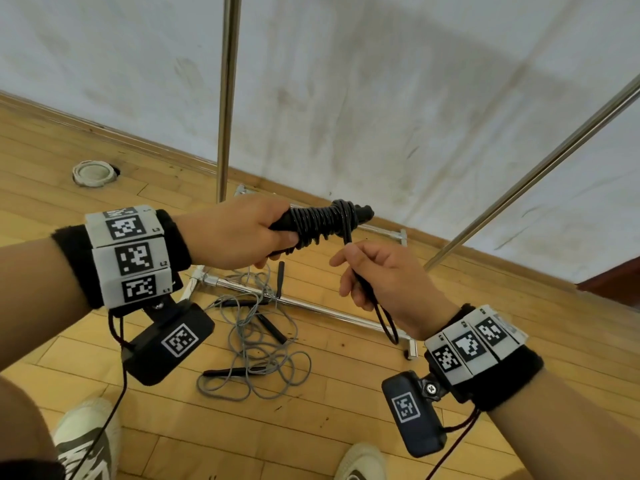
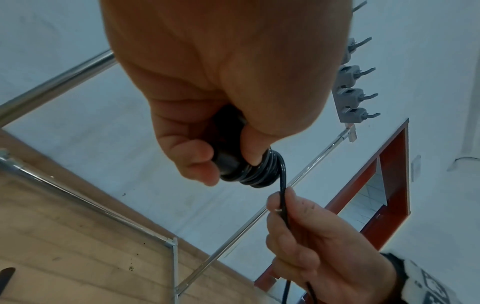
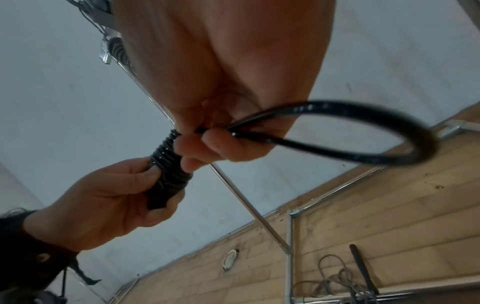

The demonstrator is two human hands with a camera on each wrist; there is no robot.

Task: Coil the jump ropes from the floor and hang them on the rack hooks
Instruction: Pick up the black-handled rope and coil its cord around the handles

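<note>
My left hand (image 1: 242,233) grips the black handles (image 1: 363,213) of a black jump rope, with the cord wound tightly round them in a coil (image 1: 320,223). The same coil (image 2: 259,172) shows below my left fingers in the left wrist view. My right hand (image 1: 377,282) pinches the doubled tail of the black cord just below the coil, and a loop (image 3: 363,133) hangs out from under it. Grey jump ropes (image 1: 258,344) with black handles lie tangled on the wooden floor below. Grey rack hooks (image 2: 361,94) sit in a row on the rack's top bar.
The chrome rack's upright poles (image 1: 227,98) rise in front of a white wall, and its base rails (image 1: 311,306) run across the floor beneath my hands. A white round fitting (image 1: 94,173) sits in the floor at the left. My shoes (image 1: 86,441) stand at the bottom.
</note>
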